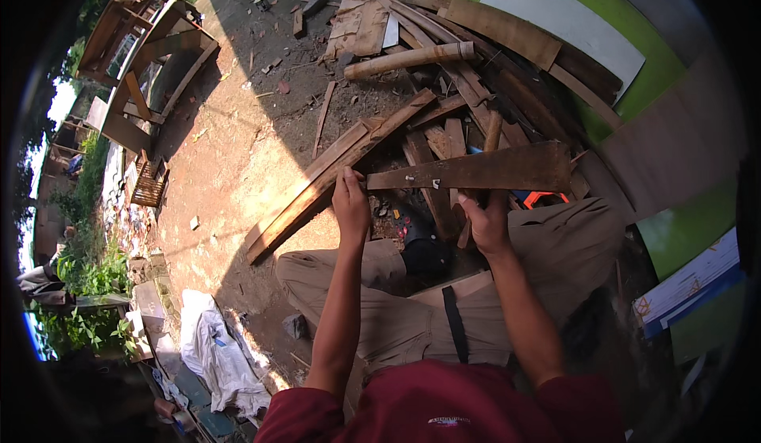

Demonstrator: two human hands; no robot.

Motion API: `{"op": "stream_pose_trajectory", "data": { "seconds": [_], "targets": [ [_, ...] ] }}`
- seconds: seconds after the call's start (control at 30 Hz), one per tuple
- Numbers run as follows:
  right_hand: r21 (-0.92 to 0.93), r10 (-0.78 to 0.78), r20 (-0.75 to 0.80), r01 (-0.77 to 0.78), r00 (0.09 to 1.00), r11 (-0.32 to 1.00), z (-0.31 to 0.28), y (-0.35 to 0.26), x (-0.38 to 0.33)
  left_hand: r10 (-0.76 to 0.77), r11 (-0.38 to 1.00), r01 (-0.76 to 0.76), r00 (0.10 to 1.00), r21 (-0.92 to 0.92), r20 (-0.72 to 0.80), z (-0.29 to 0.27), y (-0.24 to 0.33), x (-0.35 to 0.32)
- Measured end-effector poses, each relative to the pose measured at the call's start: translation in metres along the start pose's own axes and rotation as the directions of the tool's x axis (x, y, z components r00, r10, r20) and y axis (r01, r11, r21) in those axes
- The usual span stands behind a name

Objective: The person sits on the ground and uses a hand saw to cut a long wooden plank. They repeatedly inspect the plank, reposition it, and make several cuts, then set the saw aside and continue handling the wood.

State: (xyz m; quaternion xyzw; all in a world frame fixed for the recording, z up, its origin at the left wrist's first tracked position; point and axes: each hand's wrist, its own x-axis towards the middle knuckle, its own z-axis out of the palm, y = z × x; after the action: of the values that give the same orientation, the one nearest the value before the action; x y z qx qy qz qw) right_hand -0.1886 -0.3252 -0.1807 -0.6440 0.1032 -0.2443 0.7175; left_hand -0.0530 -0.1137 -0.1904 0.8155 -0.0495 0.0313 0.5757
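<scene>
A dark brown tapered board (491, 169) lies crosswise in front of me, its narrow end to the left. Two small pale fittings stick out of its face near that end. My left hand (349, 197) pinches the narrow tip between thumb and fingers. Below the wider part, my right hand (487, 221) is closed on the board's lower edge, some fingers hidden behind it. A rounded wooden stick (492, 130) rises behind the board. Beside my right thumb a slim wooden piece (465, 233) points down; I cannot tell whether the two are one piece.
Long planks (341, 169) lie on the ground ahead. Behind them is a heap of scrap wood (468, 78), with green panels (662, 70) at right. An orange-red tool part (545, 198) shows by my knee. White cloth (218, 356) lies lower left; wooden furniture (151, 63) stands far left.
</scene>
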Motion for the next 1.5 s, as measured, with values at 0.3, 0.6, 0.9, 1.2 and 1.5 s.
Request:
{"op": "stream_pose_trajectory", "data": {
  "seconds": [0.3,0.6,0.9,1.2,1.5],
  "targets": [
    [0.377,0.167,-0.178,-0.09,0.97,0.922,-0.025,0.021,0.016,-0.279,0.942,0.292,0.955,-0.164,0.099,-0.001,-0.092,-0.04],
    [0.29,0.196,-0.219,-0.128,0.956,0.948,-0.025,0.013,0.017,-0.782,0.148,0.781,0.468,-0.606,0.412,0.025,-0.147,-0.113],
    [0.345,0.207,-0.15,-0.145,0.967,0.927,-0.045,0.034,0.017,-0.667,0.073,0.564,0.641,-0.823,0.38,0.011,-0.133,-0.076],
    [0.35,0.208,-0.191,-0.132,0.959,0.927,-0.044,0.031,0.018,-0.58,0.2,0.558,0.73,-0.805,0.362,0.016,-0.121,-0.074],
    [0.294,0.209,-0.208,-0.143,0.955,0.945,-0.036,0.021,0.019,-0.428,0.613,0.566,0.824,-0.55,0.371,0.043,-0.056,-0.043]
  ]
}}
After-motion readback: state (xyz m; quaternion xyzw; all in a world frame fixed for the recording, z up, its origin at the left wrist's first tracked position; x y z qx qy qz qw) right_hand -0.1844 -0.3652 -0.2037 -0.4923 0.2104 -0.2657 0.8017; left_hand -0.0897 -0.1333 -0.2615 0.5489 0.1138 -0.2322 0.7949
